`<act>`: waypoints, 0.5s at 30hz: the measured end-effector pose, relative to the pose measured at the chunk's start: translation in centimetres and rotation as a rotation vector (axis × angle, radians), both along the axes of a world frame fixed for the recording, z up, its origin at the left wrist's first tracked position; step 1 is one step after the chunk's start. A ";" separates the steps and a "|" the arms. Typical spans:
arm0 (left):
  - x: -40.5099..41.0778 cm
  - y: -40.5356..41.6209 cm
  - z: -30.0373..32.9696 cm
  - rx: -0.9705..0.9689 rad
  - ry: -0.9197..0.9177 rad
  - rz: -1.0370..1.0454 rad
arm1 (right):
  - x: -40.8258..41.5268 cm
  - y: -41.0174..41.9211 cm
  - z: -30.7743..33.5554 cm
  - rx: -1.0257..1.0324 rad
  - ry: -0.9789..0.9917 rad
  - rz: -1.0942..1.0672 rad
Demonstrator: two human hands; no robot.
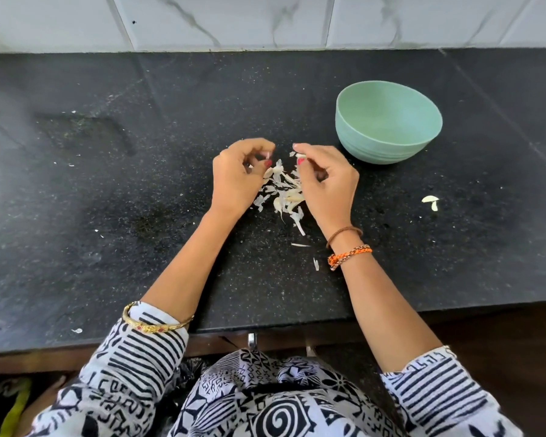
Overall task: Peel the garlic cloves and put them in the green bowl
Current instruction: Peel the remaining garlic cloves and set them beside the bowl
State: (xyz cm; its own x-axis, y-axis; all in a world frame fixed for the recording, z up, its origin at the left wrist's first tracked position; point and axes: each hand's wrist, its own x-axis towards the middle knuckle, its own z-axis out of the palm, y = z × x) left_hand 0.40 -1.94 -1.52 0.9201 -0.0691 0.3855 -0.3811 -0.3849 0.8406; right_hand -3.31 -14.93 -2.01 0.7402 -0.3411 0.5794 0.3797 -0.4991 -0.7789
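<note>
A pale green bowl [388,121] stands on the black counter to the right of both hands, its visible inside showing nothing. My right hand [325,184] pinches a small white garlic clove [300,155] between thumb and fingertips, just left of the bowl. My left hand [238,175] hovers beside it with fingers curled, and a small pale scrap shows at its fingertips. Between and below the hands lies a heap of garlic skins and cloves [286,193].
Loose garlic pieces [431,201] lie on the counter [108,216] at the right. Skin scraps [300,245] are scattered near the wrists. A marble-tiled wall [265,20] backs the counter, whose front edge runs just below my forearms.
</note>
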 end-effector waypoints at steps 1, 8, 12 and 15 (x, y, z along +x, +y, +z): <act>0.1 0.1 -0.1 0.017 -0.020 0.007 | 0.0 -0.1 0.0 0.018 0.013 0.001; -0.3 -0.1 -0.9 0.126 -0.041 0.033 | 0.0 -0.1 -0.1 0.135 0.110 0.015; -0.5 -0.1 -0.5 0.113 -0.040 0.068 | 0.2 0.0 0.0 0.193 0.147 0.039; -0.6 0.0 -0.5 0.105 -0.044 0.070 | 0.0 0.0 0.0 0.205 0.133 -0.001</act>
State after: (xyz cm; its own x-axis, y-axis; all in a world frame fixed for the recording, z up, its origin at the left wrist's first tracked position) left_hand -0.18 -1.97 -1.97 0.9062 -0.0478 0.4201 -0.3864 -0.4968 0.7771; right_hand -3.31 -14.93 -2.01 0.8053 -0.4420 0.3951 0.2666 -0.3253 -0.9072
